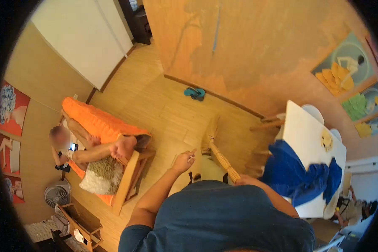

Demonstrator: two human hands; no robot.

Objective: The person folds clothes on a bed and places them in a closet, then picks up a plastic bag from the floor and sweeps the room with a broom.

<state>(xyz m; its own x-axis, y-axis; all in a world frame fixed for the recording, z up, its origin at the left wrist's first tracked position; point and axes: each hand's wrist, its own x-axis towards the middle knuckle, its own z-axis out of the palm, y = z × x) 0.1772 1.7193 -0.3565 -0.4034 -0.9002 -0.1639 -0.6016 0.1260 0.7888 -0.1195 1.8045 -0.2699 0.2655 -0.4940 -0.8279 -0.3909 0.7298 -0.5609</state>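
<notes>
A soft straw broom [222,159] slants down in front of my body, its fan-shaped head low by the floor. Around the top of its handle, my right hand [242,180] is closed, partly hidden by my shirt. My left hand [184,161] is held out to the left of the broom, apart from it. One finger stretches forward while the others are loosely bent, and I see nothing held in it.
A person sits with a phone [73,146] on an orange-covered sofa [101,119] at left. Flip-flops [194,93] lie near the wall. At right, blue cloth [285,172] drapes over a white table [300,130]. A fan [57,195] stands lower left; another person is at far right.
</notes>
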